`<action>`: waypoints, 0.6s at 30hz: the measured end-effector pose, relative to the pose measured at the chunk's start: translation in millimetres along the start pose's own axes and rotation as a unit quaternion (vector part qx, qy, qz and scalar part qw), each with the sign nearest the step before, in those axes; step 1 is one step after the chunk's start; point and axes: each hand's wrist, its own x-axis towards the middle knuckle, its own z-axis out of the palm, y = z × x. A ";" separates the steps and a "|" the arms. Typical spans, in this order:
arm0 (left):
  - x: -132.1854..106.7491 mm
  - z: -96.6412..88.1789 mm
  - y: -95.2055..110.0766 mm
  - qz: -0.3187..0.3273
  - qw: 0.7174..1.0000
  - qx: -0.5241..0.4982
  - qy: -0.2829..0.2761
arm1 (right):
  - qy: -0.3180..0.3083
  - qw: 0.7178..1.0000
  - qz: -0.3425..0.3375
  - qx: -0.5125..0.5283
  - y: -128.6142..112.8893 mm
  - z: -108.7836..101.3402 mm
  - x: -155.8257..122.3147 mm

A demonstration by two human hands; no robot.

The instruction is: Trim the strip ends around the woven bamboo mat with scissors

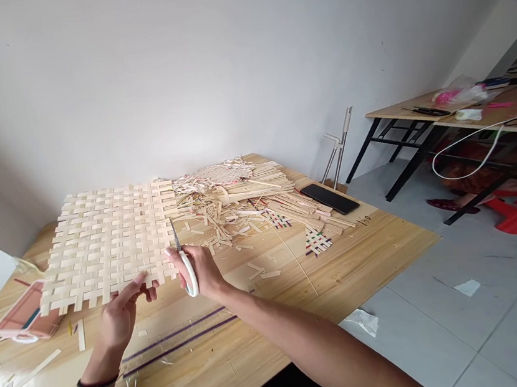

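A woven mat of pale flat strips (109, 243) is held up over the table, tilted, with strip ends sticking out along its edges. My left hand (124, 307) grips its lower edge, thumb on top and fingers beneath. In my right hand (205, 272) is a pair of scissors (189, 274) with white handles. The blades point up along the mat's right edge, touching or very close to the strip ends there. Part of the blades is hard to make out against the weave.
Strip offcuts (215, 224) and a bundle of long strips (257, 181) cover the table's back. A black phone (329, 198) lies to the right, near small colored woven pieces (317, 241). At left stands a pink plastic basket (21, 310). Purple strips (178, 344) lie in front.
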 end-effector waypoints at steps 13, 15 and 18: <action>7.2 -7.1 -2.6 0.043 0.997 -0.037 0.058 | -0.034 0.998 0.014 0.041 3.7 -2.4 1.9; 7.4 -7.9 -3.0 0.045 0.997 -0.037 0.059 | -0.042 0.998 0.017 0.044 3.7 -4.2 3.3; 7.0 -6.5 -3.2 0.044 0.997 -0.030 0.053 | -0.047 0.998 0.010 0.037 4.2 -6.1 5.5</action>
